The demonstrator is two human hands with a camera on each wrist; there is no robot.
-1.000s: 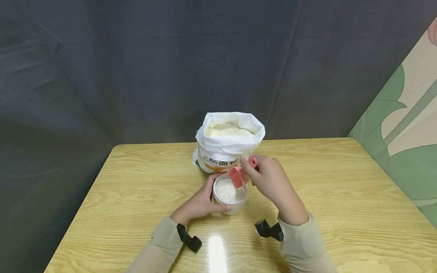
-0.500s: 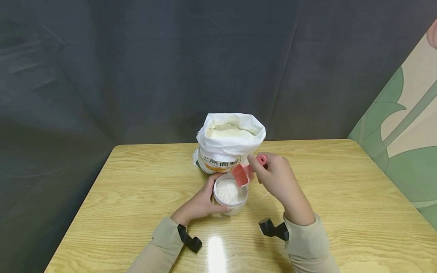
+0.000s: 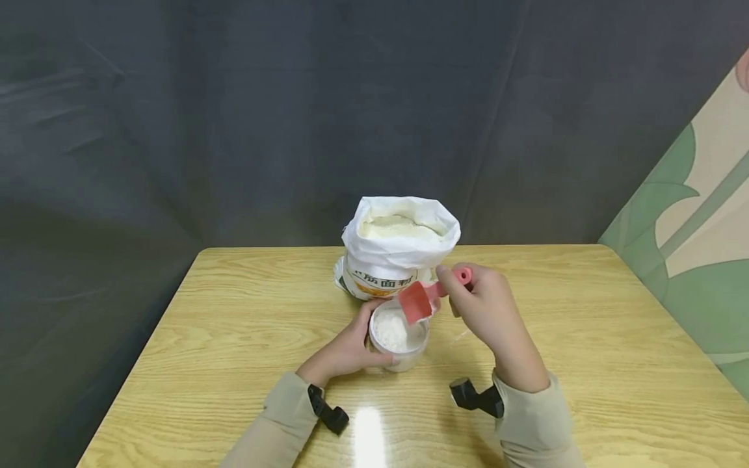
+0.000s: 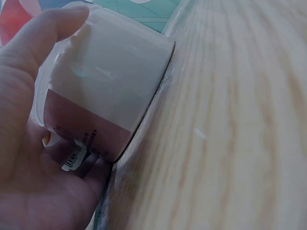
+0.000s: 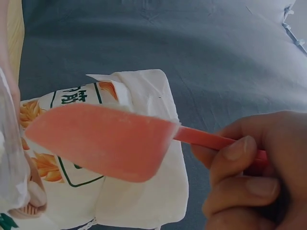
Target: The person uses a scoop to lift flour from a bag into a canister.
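Note:
A clear plastic jar (image 3: 405,359) with white flour (image 3: 390,330) inside stands on the table. My left hand (image 3: 349,351) grips its side, thumb across the near wall and fingers round the far side. The left wrist view shows the jar's wall (image 4: 110,67) with a reddish-brown label low on it. With curled fingers my right hand (image 3: 487,309) holds a pink scoop (image 3: 415,303) by its handle. The scoop's bowl tilts over the jar's right rim; in the right wrist view its underside (image 5: 100,141) hides its contents. Just behind stands an open flour bag (image 3: 380,250).
The bag's mouth is folded outward and flour (image 3: 398,227) shows inside. A light wood table (image 3: 246,312) runs up to a dark cloth (image 3: 328,117) at the back. A patterned panel (image 3: 702,273) borders the right side.
My right hand has drawn the scoop slightly to the right, and its bowl is less steeply tipped, with more of the handle showing. My left hand keeps its hold on the jar.

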